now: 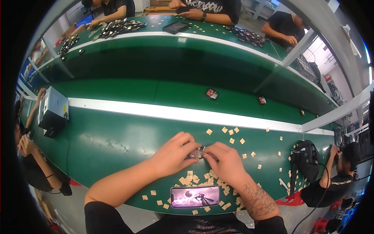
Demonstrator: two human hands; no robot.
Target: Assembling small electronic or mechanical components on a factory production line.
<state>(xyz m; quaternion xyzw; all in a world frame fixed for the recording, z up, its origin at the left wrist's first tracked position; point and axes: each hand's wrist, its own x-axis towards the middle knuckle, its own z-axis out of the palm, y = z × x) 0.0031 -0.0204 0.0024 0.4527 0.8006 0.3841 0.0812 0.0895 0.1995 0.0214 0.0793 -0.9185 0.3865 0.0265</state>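
Observation:
My left hand (pixel 176 151) is closed around a small electronic module (pixel 193 154) with pinkish and metallic parts, keeping it just above the green bench. From the other side my right hand (pixel 226 159) pinches a thin metal tool (pixel 208 155), perhaps tweezers, whose tip meets the module. Fingers cover part of both the module and the tool. Below my hands a phone (pixel 194 196) lies on its back with a picture lit on its screen. Many small tan square pieces (pixel 189 178) are scattered around it, some overlapping in a loose heap.
A white rail (pixel 163 111) runs across the green bench (pixel 113 136); beyond it lie several small modules (pixel 212 93). A grey box-shaped machine (pixel 53 108) stands at left, a black bag (pixel 306 156) at right. Co-workers sit on both sides and across, near piles of modules (pixel 120 28).

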